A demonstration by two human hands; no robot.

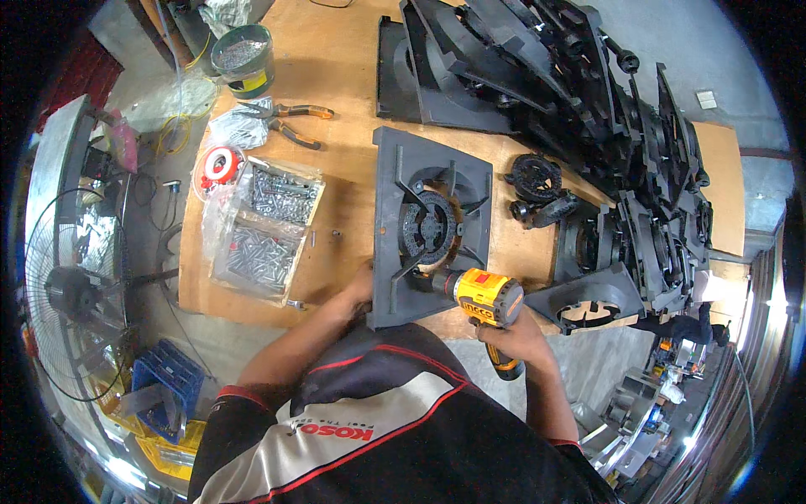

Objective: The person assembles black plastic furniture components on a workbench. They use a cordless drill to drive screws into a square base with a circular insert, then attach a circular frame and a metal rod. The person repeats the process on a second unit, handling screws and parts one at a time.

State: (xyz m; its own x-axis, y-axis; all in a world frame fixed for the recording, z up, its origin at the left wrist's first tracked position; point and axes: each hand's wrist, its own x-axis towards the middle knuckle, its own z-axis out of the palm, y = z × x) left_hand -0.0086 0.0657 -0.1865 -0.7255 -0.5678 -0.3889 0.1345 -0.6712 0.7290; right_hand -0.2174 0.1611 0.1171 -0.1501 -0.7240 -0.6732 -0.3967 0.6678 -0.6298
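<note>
A dark grey square stove frame (395, 168) with a round black burner (427, 223) in its middle lies on the wooden table (336, 67) in front of me. My left hand (356, 290) grips the frame's near left corner. My right hand (518, 333) holds a yellow and black cordless drill (487, 300), whose tip points left into the frame's near edge beside the burner.
Two trays of screws in plastic bags (269, 227) lie left of the frame, with a red tape roll (220, 164), pliers (290, 118) and a tin of screws (243, 55) beyond. Loose burner parts (537, 189) and stacked black frames (588, 92) fill the right side. A standing fan (75, 286) is at far left.
</note>
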